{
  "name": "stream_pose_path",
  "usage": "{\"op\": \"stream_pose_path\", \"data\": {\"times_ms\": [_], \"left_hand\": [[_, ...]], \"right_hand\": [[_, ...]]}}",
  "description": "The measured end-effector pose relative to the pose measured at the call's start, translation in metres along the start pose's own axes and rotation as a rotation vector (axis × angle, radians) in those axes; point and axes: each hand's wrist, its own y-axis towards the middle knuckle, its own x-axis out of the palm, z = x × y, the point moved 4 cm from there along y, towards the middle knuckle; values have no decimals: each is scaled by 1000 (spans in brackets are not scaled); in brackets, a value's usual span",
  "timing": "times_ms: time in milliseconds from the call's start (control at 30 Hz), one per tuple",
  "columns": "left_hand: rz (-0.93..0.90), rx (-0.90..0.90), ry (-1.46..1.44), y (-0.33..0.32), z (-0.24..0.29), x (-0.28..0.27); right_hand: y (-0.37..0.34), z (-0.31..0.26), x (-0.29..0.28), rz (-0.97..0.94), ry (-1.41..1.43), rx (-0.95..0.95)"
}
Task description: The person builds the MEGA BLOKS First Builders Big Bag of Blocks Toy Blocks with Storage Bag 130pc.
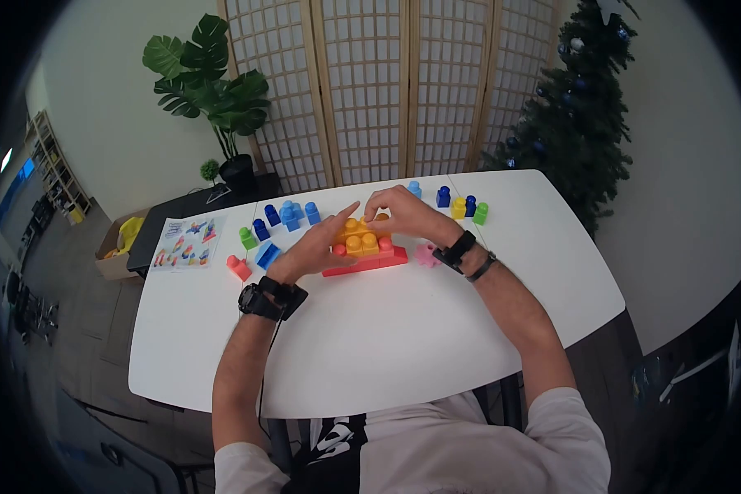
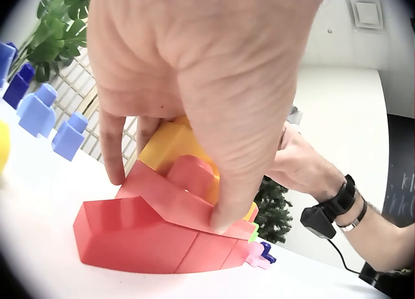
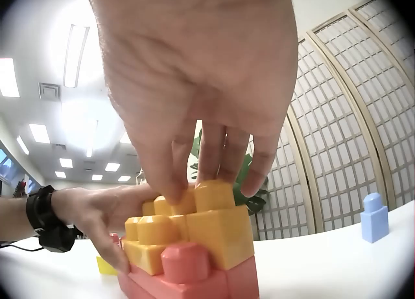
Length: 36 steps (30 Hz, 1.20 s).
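Observation:
A stepped build of yellow blocks [image 1: 362, 244] on a long red base [image 1: 369, 264] stands at mid-table. My left hand [image 1: 311, 247] grips its left end; in the left wrist view the thumb of this hand [image 2: 194, 72] lies along the near red block [image 2: 159, 198], with fingers on the far side. From above, my right hand [image 1: 412, 216] pinches the top yellow block [image 3: 214, 195]. The right wrist view has the thumb of that hand [image 3: 201, 72] on the near side and its fingers behind, partly hidden. A red stud [image 3: 185, 261] shows at the near end.
Left of the build lie blue blocks [image 1: 290, 216], a green block [image 1: 247, 239], a light blue piece [image 1: 267, 256], a red block [image 1: 239, 267] and a picture sheet [image 1: 189, 243]. Rightward are a pink piece [image 1: 426, 255], a yellow block [image 1: 458, 208] and a green block [image 1: 481, 213].

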Motion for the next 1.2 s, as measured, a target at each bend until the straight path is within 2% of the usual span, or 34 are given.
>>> {"op": "stream_pose_path", "data": {"times_ms": [100, 167, 333, 467, 633, 700, 833, 900, 933, 1000, 1033, 1100, 1133, 1200], "left_hand": [[-30, -62, 24, -1, 0, 1], [6, -8, 72, -1, 2, 0], [22, -6, 125, 2, -2, 4], [37, -25, 99, 2, -3, 5], [48, -6, 82, 1, -5, 4], [50, -8, 80, -1, -4, 5], [56, -32, 66, 0, -1, 6], [46, -40, 87, 1, 1, 5], [34, -45, 109, 1, 1, 5], [31, -55, 92, 2, -5, 7], [32, -60, 78, 2, -7, 8], [44, 7, 64, 3, -8, 8], [63, 74, 52, 1, -5, 8], [80, 70, 51, 3, -5, 8]], "right_hand": [[-2, 0, -1, 21, -26, -13], [-3, -1, 3, 25, -35, -17], [-5, -4, 6, 57, -130, -25], [-7, -12, 3, 17, -118, 44], [-8, -5, 0, -16, -142, 40], [-8, -3, -3, -119, -26, 56], [1, -3, -10, -120, 52, 136], [11, -9, -7, 22, 50, 134], [15, -6, 0, 19, 53, 135], [23, -3, 13, 73, -180, 96], [23, 1, 23, 72, -175, 103], [18, 12, 47, -106, -479, 215], [16, 12, 50, -114, -475, 218], [19, 10, 47, -59, -417, 202]]}}
